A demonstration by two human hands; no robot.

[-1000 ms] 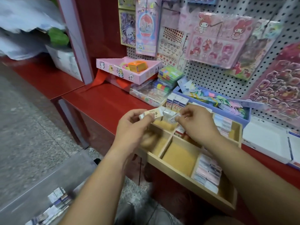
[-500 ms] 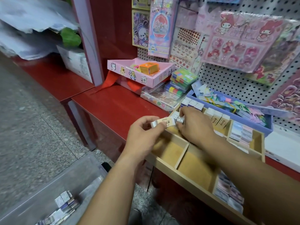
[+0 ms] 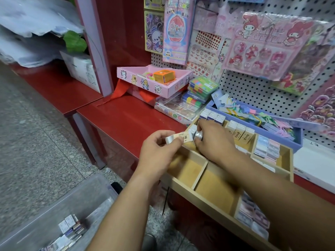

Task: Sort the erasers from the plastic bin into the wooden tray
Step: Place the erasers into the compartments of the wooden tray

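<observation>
The sleeved eraser (image 3: 179, 137) reads "ERASER"; the pink pack (image 3: 175, 33) "DIY".

At 7 o'clock the plastic bin (image 3: 45, 214) runs off the frame, its erasers (image 3: 70, 225) blurred. The right forearm (image 3: 272, 192) hides the middle of the wooden tray (image 3: 208, 203) — its 5 o'clock end is cut off. The right hand (image 3: 213, 142) pinches a shiny piece (image 3: 198, 136), mostly covered; the small print on the eraser (image 3: 181, 137) in the left hand (image 3: 157, 154) is unreadable.

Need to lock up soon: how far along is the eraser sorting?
Partly done. Done: rows of erasers stand in several tray compartments. In hand: the left hand holds a beige eraser; the right hand grips a shiny eraser at the tray's back corner. Left: a pile lies in the bin, and two front compartments are bare.
</observation>
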